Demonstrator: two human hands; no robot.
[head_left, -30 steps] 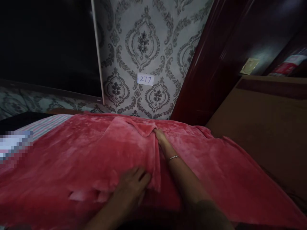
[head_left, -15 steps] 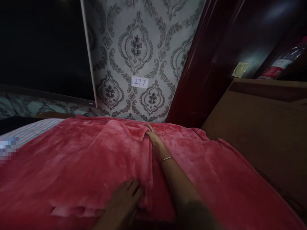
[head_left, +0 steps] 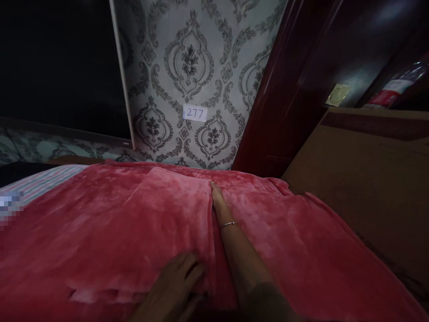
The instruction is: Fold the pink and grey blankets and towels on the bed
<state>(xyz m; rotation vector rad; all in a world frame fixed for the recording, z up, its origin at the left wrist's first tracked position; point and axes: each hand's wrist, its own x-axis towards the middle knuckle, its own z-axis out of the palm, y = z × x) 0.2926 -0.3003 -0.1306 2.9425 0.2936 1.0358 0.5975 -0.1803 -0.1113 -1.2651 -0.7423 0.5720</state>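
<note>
A plush red-pink blanket (head_left: 161,219) lies spread out, with one part folded over the rest; the fold's edge runs away from me near the middle. My right hand (head_left: 217,197), a thin bracelet on its wrist, reaches to the far corner of the folded layer. Its fingers are closed at that corner, partly hidden by the cloth. Close to the blanket's near side, my left hand (head_left: 179,281) rests on the folded layer beside the same edge. Its fingers are bent and somewhat apart, a little blurred, and the thumb is in shadow.
A dark screen (head_left: 60,67) stands at the left before a patterned wall (head_left: 189,62) bearing a paper label (head_left: 195,112). Striped cloth (head_left: 56,179) shows at the left. At right are a cardboard box (head_left: 362,179), a dark red cabinet (head_left: 268,98) and a bottle (head_left: 395,87).
The blanket's far corner, earlier flipped back, now lies flat and straight. My right hand has drawn slightly toward me with it. My left hand has shifted slightly right.
</note>
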